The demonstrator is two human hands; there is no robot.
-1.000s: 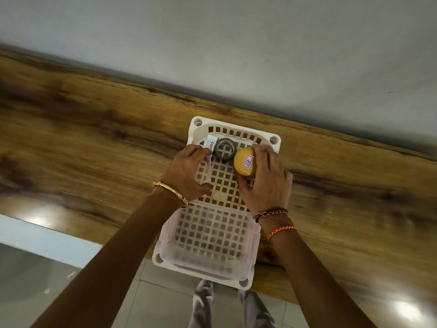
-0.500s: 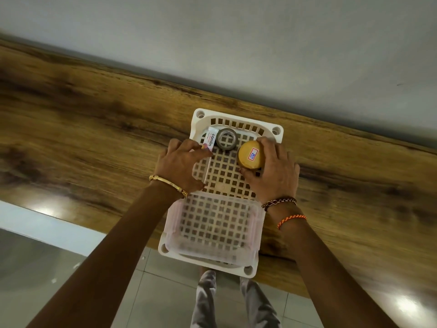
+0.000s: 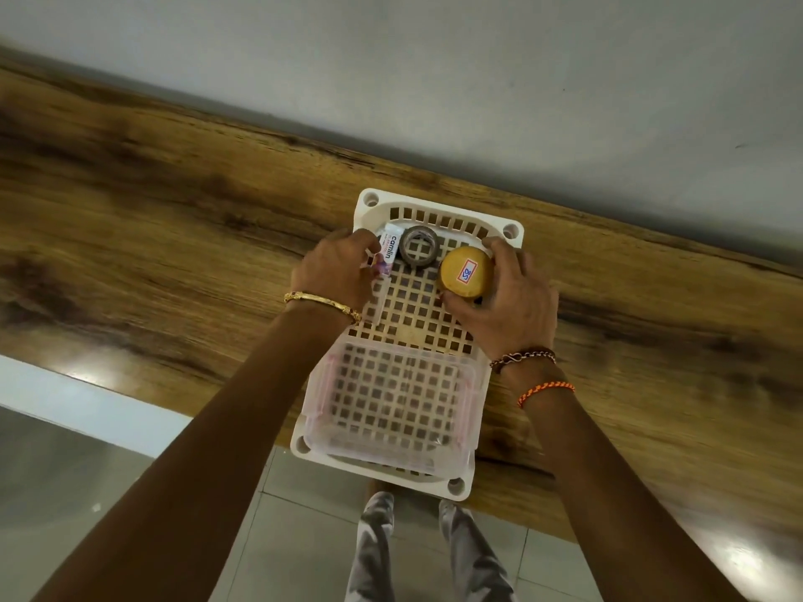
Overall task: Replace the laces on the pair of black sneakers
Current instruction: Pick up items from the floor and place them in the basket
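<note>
White box (image 3: 389, 250) in basket: "camlin" printed along its side. Yellow lid (image 3: 466, 272): red-bordered sticker, blue mark, not legible.

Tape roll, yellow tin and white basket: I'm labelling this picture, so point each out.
Tape roll (image 3: 418, 252), head view, on its grey ring.
Yellow tin (image 3: 466, 271), head view, on its lid.
White basket (image 3: 439, 203), head view, on its far rim.

Both forearms are bare, with no sleeves in view. The left wrist carries a thin gold bangle (image 3: 322, 302) with small beaded ends. The right wrist wears two bands: a dark brown braided cord with a metal clasp (image 3: 522, 357), and below it a woven orange thread bracelet (image 3: 545, 391). Lower down, grey patterned trousers (image 3: 428, 553) cover both legs.
</note>
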